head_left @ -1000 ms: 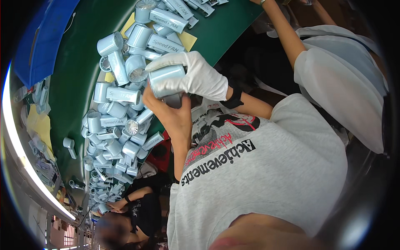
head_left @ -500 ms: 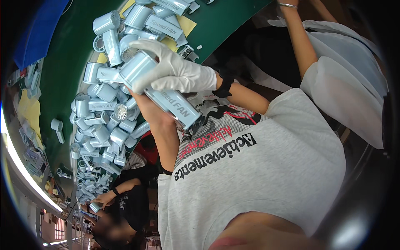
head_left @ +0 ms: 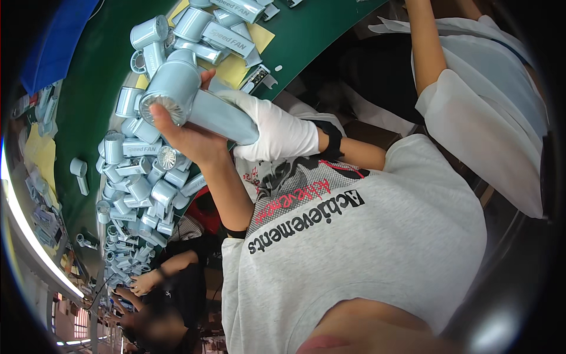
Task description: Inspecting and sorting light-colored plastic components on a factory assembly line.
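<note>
A light-blue handheld fan [head_left: 219, 116] is held up between my two hands over the near edge of the table. My bare left hand [head_left: 197, 140] is closed around the fan where its round head meets the handle, with the thumb beside the clear finned end of the head. Over the far end of the handle, my right hand [head_left: 278, 128] in a white glove is wrapped, hiding that end. The plain side of the handle faces up. Right behind the held fan lies a heap of similar light-blue fans [head_left: 140, 187].
The heap runs along a green table [head_left: 88, 127], with yellow sheets [head_left: 262, 39] under part of it. A fan with its inner parts exposed [head_left: 256, 78] lies near the edge. People sit at right, in white [head_left: 471, 94], and at lower left, in black [head_left: 188, 289].
The fan has turned over, from its lettered side to its plain side. My gloved hand has moved from the head to the handle end, and my left hand has come into view on the fan.
</note>
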Demonstrator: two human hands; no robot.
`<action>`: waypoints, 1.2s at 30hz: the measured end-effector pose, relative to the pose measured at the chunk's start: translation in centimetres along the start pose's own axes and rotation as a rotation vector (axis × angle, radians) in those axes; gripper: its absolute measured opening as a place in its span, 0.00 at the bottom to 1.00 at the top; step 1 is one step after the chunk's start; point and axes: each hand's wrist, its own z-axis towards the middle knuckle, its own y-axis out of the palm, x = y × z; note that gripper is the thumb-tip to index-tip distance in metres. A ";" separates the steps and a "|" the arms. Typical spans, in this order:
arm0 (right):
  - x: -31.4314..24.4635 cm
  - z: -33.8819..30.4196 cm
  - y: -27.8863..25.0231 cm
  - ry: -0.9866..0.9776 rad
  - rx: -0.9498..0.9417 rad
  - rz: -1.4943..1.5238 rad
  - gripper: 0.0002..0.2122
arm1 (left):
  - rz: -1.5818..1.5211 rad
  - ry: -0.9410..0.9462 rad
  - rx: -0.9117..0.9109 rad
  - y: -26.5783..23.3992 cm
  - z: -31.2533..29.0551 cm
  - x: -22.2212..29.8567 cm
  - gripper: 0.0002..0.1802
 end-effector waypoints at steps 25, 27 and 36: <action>3.6 6.4 -20.7 -0.161 1.151 -0.471 0.21 | 2.333 -0.174 0.508 -40.3 23.2 16.5 0.47; 6.4 5.4 -29.7 -0.238 1.154 -0.685 0.23 | 2.428 -0.151 0.334 -41.5 24.9 14.0 0.45; -3.5 6.4 -21.8 -0.097 1.021 -0.858 0.16 | 1.269 0.784 0.245 -26.7 19.1 16.7 0.39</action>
